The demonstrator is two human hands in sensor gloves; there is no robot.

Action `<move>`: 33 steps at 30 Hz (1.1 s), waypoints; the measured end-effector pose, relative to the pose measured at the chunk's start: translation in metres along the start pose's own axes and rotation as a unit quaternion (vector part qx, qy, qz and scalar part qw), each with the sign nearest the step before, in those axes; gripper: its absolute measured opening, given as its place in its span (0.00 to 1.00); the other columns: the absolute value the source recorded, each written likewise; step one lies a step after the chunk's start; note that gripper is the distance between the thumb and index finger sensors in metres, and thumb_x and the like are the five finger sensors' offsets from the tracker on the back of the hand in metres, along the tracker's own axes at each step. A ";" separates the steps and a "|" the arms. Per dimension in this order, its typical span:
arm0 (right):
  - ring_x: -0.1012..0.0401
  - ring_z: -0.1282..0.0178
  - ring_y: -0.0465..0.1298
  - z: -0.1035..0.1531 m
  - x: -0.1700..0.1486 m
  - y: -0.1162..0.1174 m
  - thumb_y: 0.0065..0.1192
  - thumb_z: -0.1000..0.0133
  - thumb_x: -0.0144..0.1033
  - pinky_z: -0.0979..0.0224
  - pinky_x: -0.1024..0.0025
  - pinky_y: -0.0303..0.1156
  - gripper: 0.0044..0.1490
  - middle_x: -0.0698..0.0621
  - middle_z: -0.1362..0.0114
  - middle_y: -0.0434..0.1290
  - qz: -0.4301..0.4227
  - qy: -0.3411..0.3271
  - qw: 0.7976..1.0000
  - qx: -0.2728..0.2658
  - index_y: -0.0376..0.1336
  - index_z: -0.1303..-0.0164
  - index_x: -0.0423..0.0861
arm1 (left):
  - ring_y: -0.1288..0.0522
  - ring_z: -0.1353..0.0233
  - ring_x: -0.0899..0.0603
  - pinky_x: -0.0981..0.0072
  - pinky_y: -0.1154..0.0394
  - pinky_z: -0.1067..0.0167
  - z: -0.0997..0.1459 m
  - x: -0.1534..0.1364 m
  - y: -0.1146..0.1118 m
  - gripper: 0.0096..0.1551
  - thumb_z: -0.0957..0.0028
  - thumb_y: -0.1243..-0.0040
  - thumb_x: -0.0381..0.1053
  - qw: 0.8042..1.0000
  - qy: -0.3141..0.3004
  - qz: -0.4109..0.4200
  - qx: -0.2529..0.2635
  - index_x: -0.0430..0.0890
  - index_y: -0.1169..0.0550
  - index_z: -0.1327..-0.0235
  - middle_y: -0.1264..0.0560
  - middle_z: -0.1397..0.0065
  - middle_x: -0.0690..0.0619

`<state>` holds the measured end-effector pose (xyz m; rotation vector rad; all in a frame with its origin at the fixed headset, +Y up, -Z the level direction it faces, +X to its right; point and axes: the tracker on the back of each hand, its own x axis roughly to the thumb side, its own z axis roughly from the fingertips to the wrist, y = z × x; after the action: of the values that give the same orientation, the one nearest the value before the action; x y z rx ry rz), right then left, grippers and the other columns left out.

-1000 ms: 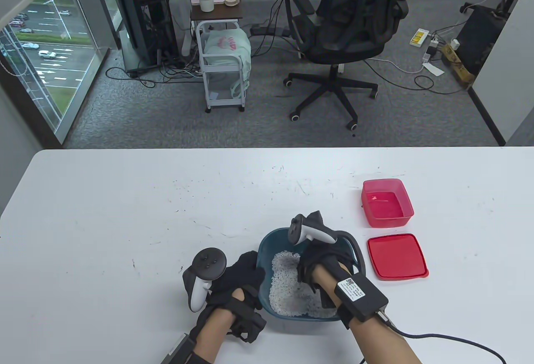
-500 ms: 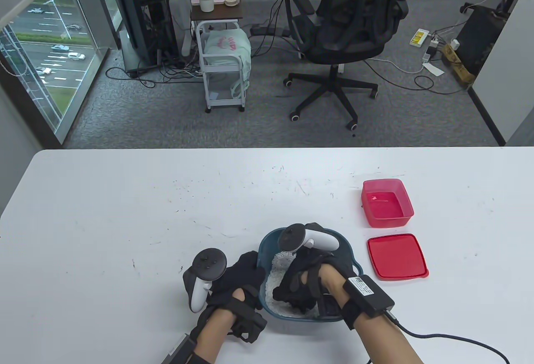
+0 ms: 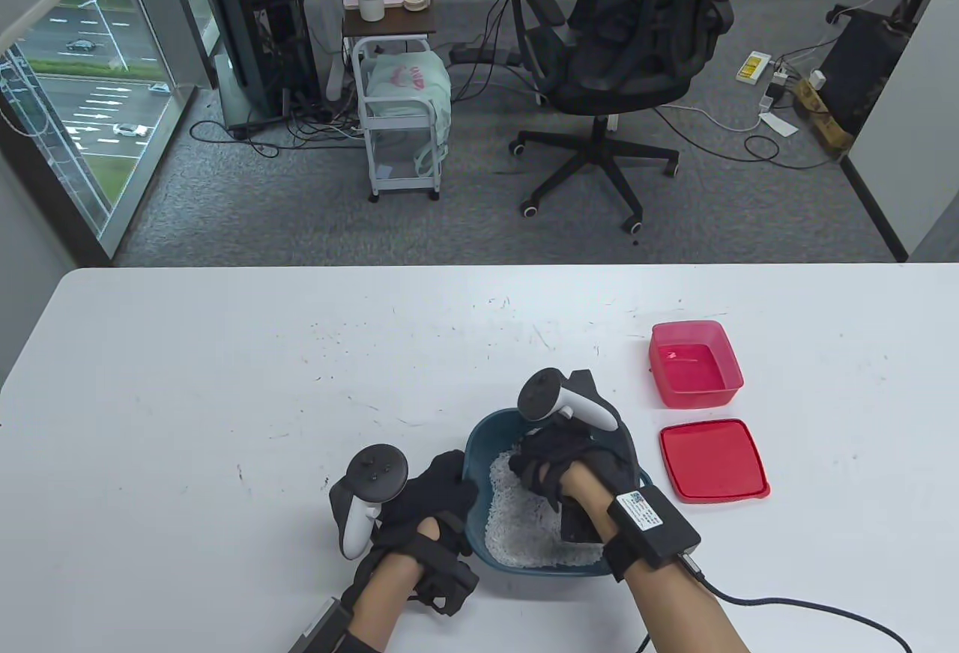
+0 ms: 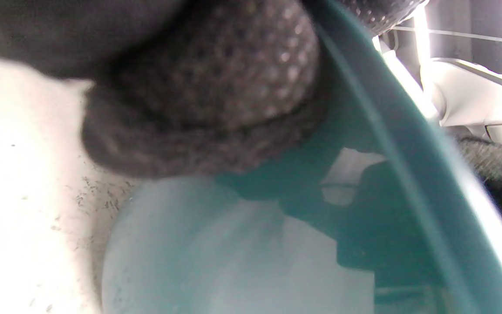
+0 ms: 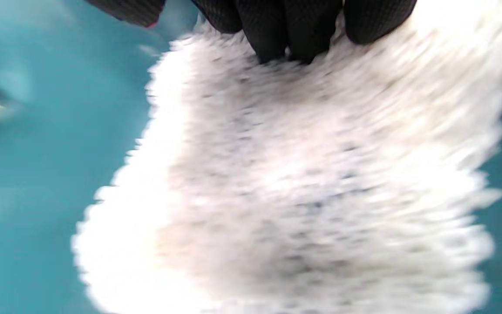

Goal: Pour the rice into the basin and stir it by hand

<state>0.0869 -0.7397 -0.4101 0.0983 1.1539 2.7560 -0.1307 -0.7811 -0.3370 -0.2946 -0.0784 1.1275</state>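
A teal basin [image 3: 524, 571] stands near the table's front edge with white rice [image 3: 517, 526] heaped in it. My right hand [image 3: 541, 467] reaches into the basin at its far right side, fingers pointing down. In the right wrist view the gloved fingertips [image 5: 286, 39] touch the top of the blurred rice [image 5: 303, 183] against the teal basin floor [image 5: 37, 131]. My left hand [image 3: 438, 492] grips the basin's left rim. In the left wrist view a gloved finger [image 4: 207, 100] lies curled against the basin's outer wall [image 4: 408, 218].
An empty red container [image 3: 695, 363] sits to the right of the basin, with its red lid [image 3: 713, 460] lying flat just in front of it. A cable trails from my right wrist unit toward the bottom right.
My right hand swept through the rice, first toward the basin's near left, then back to its far right side. The rice heap shifted. The left hand stayed on the rim.
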 end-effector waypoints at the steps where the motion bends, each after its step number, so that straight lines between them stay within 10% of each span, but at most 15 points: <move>1: 0.36 0.38 0.75 0.001 -0.002 0.002 0.58 0.53 0.48 0.42 0.38 0.70 0.44 0.32 0.34 0.73 0.034 0.029 0.999 0.005 0.62 0.33 0.33 | 0.11 0.82 0.49 0.70 0.12 0.88 0.000 0.000 0.000 0.37 0.47 0.37 0.48 1.000 0.000 0.000 0.001 0.34 0.32 0.28 0.26 0.32 0.30; 12: 0.38 0.75 0.89 0.001 0.006 0.039 0.63 0.60 0.49 0.73 0.45 0.81 0.44 0.29 0.67 0.91 0.097 0.007 0.985 0.143 0.79 0.65 0.20 | 0.11 0.82 0.49 0.69 0.12 0.88 0.000 0.000 0.000 0.36 0.47 0.37 0.47 1.000 0.007 0.005 0.007 0.34 0.32 0.28 0.26 0.33 0.30; 21: 0.34 0.43 0.79 0.003 0.023 0.040 0.63 0.59 0.48 0.46 0.37 0.75 0.46 0.28 0.38 0.77 -0.128 -0.240 0.934 0.230 0.67 0.40 0.27 | 0.11 0.82 0.49 0.69 0.12 0.88 0.000 0.001 0.000 0.37 0.47 0.37 0.48 1.000 -0.004 -0.006 -0.001 0.34 0.32 0.28 0.26 0.32 0.30; 29: 0.36 0.28 0.62 -0.012 0.019 0.013 0.57 0.54 0.48 0.33 0.36 0.62 0.48 0.32 0.26 0.58 -0.199 -0.203 0.951 0.122 0.51 0.30 0.34 | 0.11 0.82 0.49 0.69 0.12 0.88 0.000 0.002 0.000 0.37 0.47 0.37 0.47 1.000 -0.006 -0.006 -0.005 0.34 0.32 0.28 0.27 0.32 0.29; 33: 0.37 0.33 0.69 -0.009 0.012 0.002 0.56 0.53 0.47 0.37 0.37 0.66 0.43 0.32 0.30 0.65 -0.138 -0.119 0.983 0.019 0.58 0.32 0.34 | 0.11 0.82 0.49 0.69 0.12 0.88 0.000 0.002 0.000 0.37 0.47 0.37 0.47 1.000 -0.005 -0.008 -0.002 0.34 0.32 0.28 0.26 0.32 0.30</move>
<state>0.0734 -0.7451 -0.4150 0.2446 1.0664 2.4059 -0.1299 -0.7798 -0.3372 -0.2908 -0.0911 1.1140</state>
